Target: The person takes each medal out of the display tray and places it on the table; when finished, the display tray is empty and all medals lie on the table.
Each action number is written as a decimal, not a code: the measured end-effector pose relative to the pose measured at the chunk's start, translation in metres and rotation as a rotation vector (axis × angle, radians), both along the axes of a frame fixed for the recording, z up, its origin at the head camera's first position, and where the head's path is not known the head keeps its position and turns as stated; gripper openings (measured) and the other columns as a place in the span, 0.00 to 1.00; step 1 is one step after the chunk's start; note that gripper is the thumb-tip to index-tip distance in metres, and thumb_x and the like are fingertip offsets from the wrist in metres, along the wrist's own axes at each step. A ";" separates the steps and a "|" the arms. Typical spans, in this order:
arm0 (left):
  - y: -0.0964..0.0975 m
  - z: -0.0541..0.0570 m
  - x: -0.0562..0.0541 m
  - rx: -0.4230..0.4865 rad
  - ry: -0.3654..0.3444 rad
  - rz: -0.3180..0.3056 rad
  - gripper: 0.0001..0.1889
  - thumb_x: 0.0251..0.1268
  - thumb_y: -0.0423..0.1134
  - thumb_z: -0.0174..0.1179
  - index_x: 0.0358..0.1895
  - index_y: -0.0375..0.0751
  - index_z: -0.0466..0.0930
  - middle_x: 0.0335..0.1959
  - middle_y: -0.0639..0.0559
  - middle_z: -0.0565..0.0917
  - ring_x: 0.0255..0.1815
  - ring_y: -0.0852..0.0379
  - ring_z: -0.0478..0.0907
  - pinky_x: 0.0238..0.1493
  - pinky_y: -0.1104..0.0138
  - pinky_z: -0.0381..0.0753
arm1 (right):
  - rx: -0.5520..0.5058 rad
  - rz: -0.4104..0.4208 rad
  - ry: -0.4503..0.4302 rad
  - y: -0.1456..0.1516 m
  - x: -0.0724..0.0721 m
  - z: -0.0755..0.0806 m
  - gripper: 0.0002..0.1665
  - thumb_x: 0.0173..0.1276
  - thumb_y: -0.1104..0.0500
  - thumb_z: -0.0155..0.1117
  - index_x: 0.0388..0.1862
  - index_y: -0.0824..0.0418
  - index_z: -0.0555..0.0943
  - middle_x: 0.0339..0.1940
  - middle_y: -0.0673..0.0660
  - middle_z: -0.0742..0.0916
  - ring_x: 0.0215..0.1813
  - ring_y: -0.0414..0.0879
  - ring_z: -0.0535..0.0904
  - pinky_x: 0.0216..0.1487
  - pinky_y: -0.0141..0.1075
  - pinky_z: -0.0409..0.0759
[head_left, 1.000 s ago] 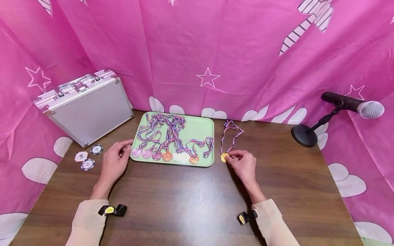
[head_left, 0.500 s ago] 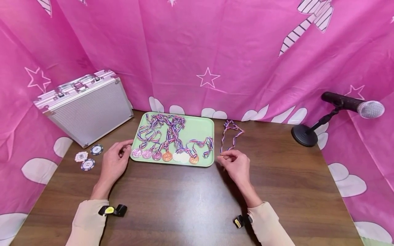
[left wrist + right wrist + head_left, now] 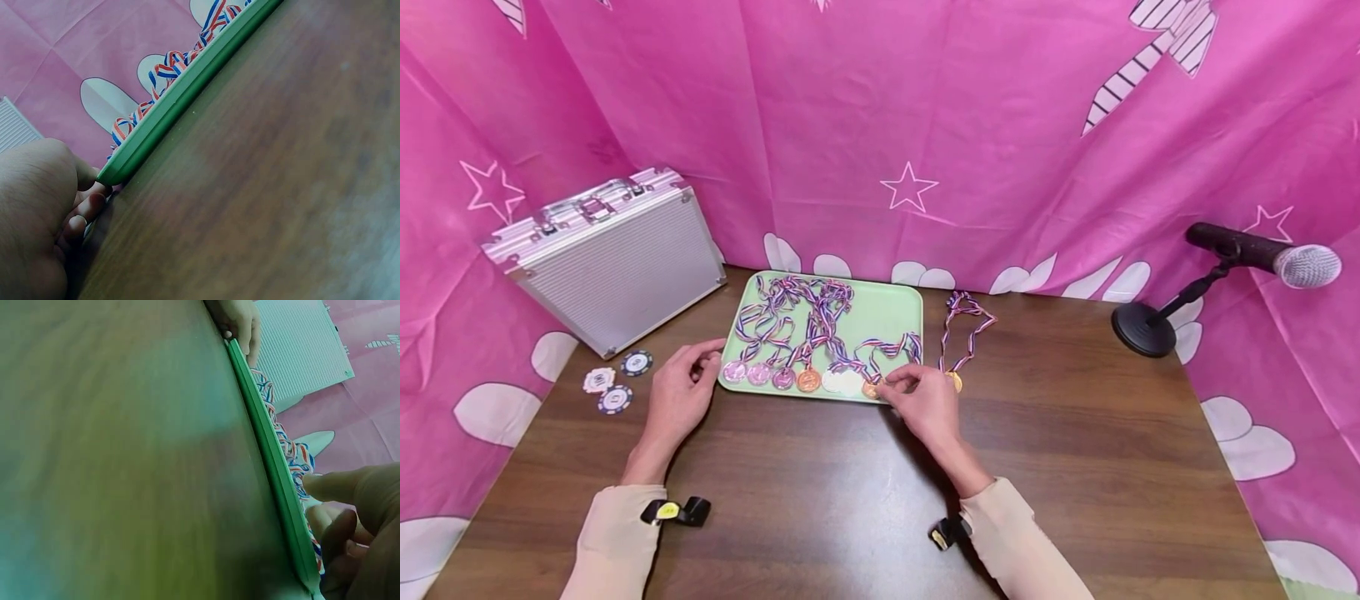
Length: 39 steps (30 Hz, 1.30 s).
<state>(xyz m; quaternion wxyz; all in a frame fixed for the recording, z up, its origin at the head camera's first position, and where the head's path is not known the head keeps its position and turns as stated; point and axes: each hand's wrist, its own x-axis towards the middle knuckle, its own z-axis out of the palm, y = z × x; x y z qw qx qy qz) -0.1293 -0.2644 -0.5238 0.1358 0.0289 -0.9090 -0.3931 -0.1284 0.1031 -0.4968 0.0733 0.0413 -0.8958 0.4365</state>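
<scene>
Copper-coloured medal (image 3: 869,389), rightmost in a row of medals (image 3: 783,379) along the near rim of a green tray (image 3: 887,310), with striped ribbons (image 3: 826,323) behind. At its right side, the right hand (image 3: 928,404), thumb and forefinger parted; contact unclear. At the tray's left end, the left hand (image 3: 681,385), pinching the rim. Right of the tray, on a wooden table (image 3: 820,500), a gold medal (image 3: 955,381). Farther left, three poker chips (image 3: 615,400) near a silver case (image 3: 617,267); far right, a microphone (image 3: 1247,249).
</scene>
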 end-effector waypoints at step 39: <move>0.000 -0.003 -0.001 -0.004 0.046 -0.011 0.16 0.86 0.37 0.59 0.66 0.36 0.87 0.47 0.40 0.85 0.42 0.54 0.74 0.42 0.71 0.68 | 0.097 -0.013 0.030 0.009 -0.031 -0.038 0.09 0.57 0.57 0.87 0.34 0.48 0.92 0.27 0.40 0.90 0.28 0.37 0.80 0.34 0.40 0.75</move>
